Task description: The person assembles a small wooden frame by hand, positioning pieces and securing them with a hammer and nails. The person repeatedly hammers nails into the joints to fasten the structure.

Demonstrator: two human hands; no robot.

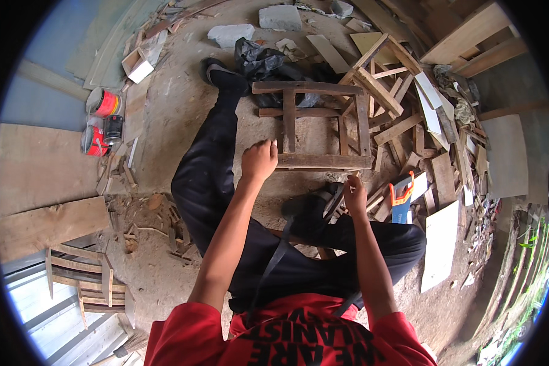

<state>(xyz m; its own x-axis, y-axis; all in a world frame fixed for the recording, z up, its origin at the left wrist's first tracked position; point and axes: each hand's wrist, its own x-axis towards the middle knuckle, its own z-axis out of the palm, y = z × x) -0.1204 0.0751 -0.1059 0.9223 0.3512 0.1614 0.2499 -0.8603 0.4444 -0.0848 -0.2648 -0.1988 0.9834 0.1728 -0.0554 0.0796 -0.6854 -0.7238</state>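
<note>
A small dark wooden stool frame (323, 161), with rails and posts but no seat panel, stands between my feet. My left hand (260, 160) is closed at the left end of its near rail, thumb along the wood. Just below the rail's right end, my right hand (355, 195) has its fingers curled together; whatever they may hold is too small to make out. To the right of that hand lies a handsaw (401, 198) with an orange handle and a blue blade, partly over the wood scraps.
Scrap wood (402, 116) is heaped on the right, beside a white board (440, 247). Black plastic sheeting (259, 60) lies behind the frame. Paint cans (104, 104) stand at left, above a slatted wooden piece (91, 277). Concrete blocks (230, 35) sit at the far side.
</note>
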